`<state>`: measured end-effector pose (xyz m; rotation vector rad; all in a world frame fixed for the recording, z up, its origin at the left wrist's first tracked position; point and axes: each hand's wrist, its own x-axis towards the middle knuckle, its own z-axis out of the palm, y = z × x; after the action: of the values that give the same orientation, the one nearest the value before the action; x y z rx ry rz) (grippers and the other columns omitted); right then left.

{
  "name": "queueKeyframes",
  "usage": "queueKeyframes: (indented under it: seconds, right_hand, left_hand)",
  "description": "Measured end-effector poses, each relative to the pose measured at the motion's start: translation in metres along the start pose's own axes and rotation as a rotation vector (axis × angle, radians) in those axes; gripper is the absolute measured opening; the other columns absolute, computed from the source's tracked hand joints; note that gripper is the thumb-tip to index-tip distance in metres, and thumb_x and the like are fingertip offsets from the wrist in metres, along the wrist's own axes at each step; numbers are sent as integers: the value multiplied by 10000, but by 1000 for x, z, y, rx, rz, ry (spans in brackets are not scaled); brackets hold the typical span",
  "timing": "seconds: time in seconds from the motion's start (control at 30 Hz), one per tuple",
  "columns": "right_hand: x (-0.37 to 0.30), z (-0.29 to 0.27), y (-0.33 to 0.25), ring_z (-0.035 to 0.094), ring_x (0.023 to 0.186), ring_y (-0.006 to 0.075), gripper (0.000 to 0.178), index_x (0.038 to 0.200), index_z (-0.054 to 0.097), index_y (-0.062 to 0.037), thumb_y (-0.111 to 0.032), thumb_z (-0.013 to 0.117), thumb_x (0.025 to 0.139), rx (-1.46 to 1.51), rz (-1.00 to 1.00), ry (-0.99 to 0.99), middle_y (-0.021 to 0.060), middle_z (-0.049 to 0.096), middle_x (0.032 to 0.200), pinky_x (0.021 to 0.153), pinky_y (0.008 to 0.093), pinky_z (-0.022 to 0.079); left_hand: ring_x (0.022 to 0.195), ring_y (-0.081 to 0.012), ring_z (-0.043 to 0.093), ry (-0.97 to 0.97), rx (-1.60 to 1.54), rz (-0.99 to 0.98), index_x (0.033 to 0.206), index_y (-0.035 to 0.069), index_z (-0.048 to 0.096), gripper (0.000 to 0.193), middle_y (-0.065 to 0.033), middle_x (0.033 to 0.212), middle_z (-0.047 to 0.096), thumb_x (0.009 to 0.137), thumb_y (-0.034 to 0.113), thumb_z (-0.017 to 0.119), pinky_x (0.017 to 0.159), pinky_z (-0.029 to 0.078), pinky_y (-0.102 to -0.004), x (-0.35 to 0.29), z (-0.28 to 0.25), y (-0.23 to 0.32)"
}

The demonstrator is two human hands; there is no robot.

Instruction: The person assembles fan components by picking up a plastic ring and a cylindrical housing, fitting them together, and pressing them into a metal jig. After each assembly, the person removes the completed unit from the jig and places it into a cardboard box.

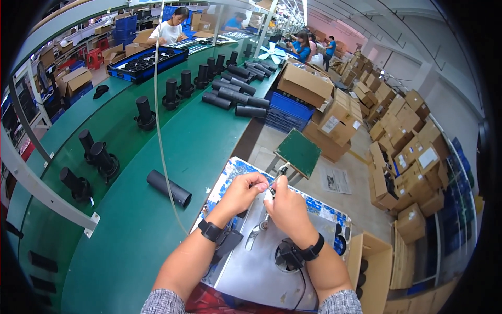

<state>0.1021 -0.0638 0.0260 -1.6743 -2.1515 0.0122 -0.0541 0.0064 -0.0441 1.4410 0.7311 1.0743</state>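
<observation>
Fingertips of the left hand (239,197) are pinched together on what seems a small pale-and-dark piece (271,191), held between the two hands above a flat grey metal worktop (251,280). Its shape is mostly covered. It could slip and drop if that pinch loosens, as little of it seems to offer a grip. Below it stands a curved silver metal lever (254,235); a dropped piece could bounce off it, and a lowered wrist could knock it. The right hand (289,208) has its fingers bent inward, but whether they grip the piece or something hidden, I cannot tell. A thin black cable (301,293) hangs below the right wrist and could snag on the worktop's edge if that arm swings wide.

Around this, from the left: upright black flanged cylinders (142,111) line the green bench (123,230). Nearer, a loose black plastic tube (169,188) lies on its side and might roll if bumped. A thin translucent hose (160,123) hangs across the bench, in the way of a leftward reach. Beyond the hands, a green-topped square stool (298,153) blocks the floor, and an open brown cardboard box (377,261) stands to the right.
</observation>
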Motion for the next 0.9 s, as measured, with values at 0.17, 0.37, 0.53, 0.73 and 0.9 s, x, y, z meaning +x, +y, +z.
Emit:
queueKeyframes:
  seconds: [0.17,0.37,0.53,0.73,0.9]
  right_hand:
    - [-1,4,-1,710,737,452,450,1171,451,-8,-191,739,878,23,23,16,225,706,818,636,536,562]
    - [2,0,-1,713,758,454,461,1179,444,-11,-188,742,875,34,56,-31,231,712,845,652,540,564]
    - [2,-5,-3,713,774,437,496,1227,440,-14,-185,745,874,56,73,-68,221,712,853,664,521,560]
    - [6,-41,28,632,646,179,379,1228,499,-44,-155,727,947,543,110,-183,72,656,784,612,339,500]
    - [33,-2,89,533,684,60,210,1210,613,-36,-116,665,1023,748,221,270,-9,620,822,618,247,434]
  left_hand:
    - [833,-65,587,-10,53,35,1008,4,728,76,14,908,699,1011,70,691,752,502,-261,3,0,-7]
    - [835,-74,598,-1,7,47,1013,-4,730,61,6,902,706,999,35,685,762,513,-269,4,2,-12]
    - [837,-82,604,18,104,27,1016,-4,733,66,1,912,713,993,38,688,778,520,-272,2,2,1]
    - [819,-93,620,140,267,263,981,7,739,114,0,902,720,1012,106,692,772,518,-264,3,-2,10]
    - [769,-120,635,85,277,-57,969,-4,757,178,-52,825,721,983,172,733,730,518,-292,38,-2,14]
